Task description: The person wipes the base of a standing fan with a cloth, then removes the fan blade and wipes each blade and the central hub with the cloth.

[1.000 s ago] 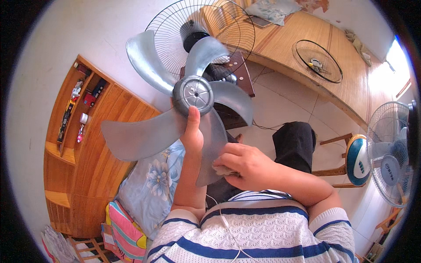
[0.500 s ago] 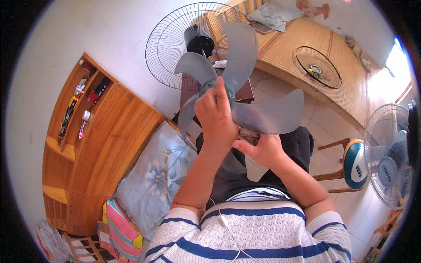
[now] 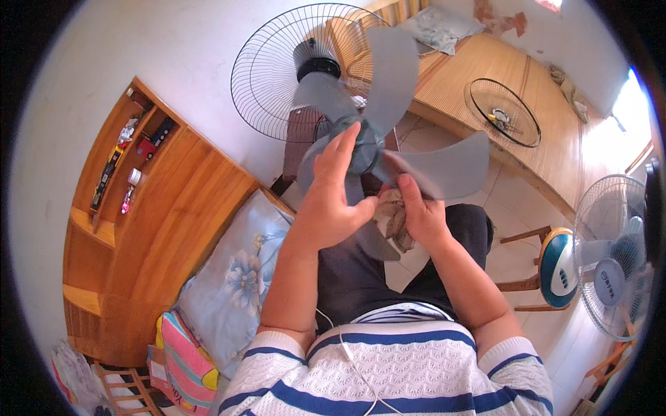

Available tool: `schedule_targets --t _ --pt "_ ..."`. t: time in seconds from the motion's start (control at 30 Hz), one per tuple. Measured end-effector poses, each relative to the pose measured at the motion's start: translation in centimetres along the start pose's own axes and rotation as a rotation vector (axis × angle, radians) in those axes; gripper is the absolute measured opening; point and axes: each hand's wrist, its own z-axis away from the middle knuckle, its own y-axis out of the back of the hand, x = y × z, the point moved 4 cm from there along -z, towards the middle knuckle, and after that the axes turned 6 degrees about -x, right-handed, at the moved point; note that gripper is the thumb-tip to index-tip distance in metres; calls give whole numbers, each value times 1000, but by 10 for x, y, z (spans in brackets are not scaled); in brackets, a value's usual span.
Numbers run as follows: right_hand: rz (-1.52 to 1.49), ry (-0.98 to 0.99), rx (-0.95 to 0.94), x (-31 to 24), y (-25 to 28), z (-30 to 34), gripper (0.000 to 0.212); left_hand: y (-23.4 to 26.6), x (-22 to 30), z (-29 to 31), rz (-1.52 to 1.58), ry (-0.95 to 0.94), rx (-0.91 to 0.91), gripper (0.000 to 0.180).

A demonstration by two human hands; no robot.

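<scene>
A translucent grey fan blade [image 3: 454, 165] with several wide vanes is held up over my lap, its dark round hub [image 3: 365, 144] facing up. My left hand [image 3: 329, 201] grips it at the hub's near left side, fingers stretched along the hub and thumb set apart toward the right. My right hand [image 3: 424, 216] clasps a crumpled brownish cloth [image 3: 394, 220], thumb on top, at the root of the right-hand vane. The fingertips beneath are hidden. Behind the blade stands a fan's rear wire guard [image 3: 260, 83] with its black motor [image 3: 318, 69].
A wooden bed platform [image 3: 499, 62] at far right bears a round front guard [image 3: 503, 114]. To the right are a stool [image 3: 558, 267] and another standing fan [image 3: 610, 277]. A wooden headboard [image 3: 180, 208] with shelves and a blue flowered pillow [image 3: 239, 277] lie left.
The blade has shifted slightly right and turned. My left index finger has moved off the hub's middle to its side. My right hand has risen to the right vane's root with the cloth.
</scene>
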Motion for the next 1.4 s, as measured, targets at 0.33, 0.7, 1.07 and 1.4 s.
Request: schedule_targets --t 0.33,0.7,1.07,1.4 --pt "-749 -282 111 -6 21 -3 52 -20 -114 64 956 266 159 18" --pt "-1053 -530 125 3 -37 13 42 -55 -52 20 758 -14 421 53" --pt "-774 -687 -93 31 -59 33 51 -25 -63 -8 1194 -96 517 78" --pt "11 -10 -459 -80 -10 25 31 -7 -72 -10 1378 -110 545 77"
